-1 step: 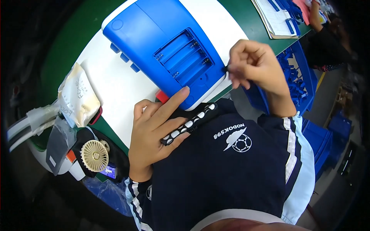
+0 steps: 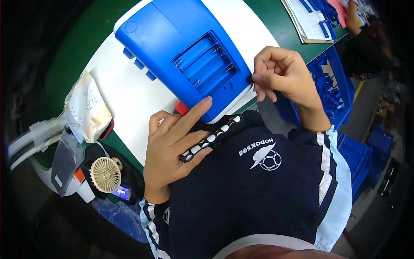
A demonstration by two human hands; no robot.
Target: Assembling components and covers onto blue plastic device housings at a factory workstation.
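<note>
A blue plastic casing (image 2: 172, 34) lies on the white tabletop, its uncovered battery compartment (image 2: 205, 64) facing up with metal springs and no batteries inside. My left hand (image 2: 168, 149) reaches its near corner, the index fingertip resting on the blue surface. Between that hand's fingers is a black strip with white oval spots (image 2: 211, 138). At the casing's right edge, my right hand (image 2: 289, 77) pinches a small black piece (image 2: 250, 79), close to the near right corner. Whether the piece touches the casing I cannot tell. A red object (image 2: 181, 108) shows partly beside the casing.
A blue bin (image 2: 327, 86) of blue parts stands at the right, below papers on a clipboard (image 2: 310, 26). On the left are a paper packet (image 2: 88, 108), a small cream fan (image 2: 106, 175) and plastic bags. Another person's arm (image 2: 352, 19) shows at the far right.
My right hand has shifted slightly left, bringing the small black piece over the casing's edge. My left hand and the casing stay where they were.
</note>
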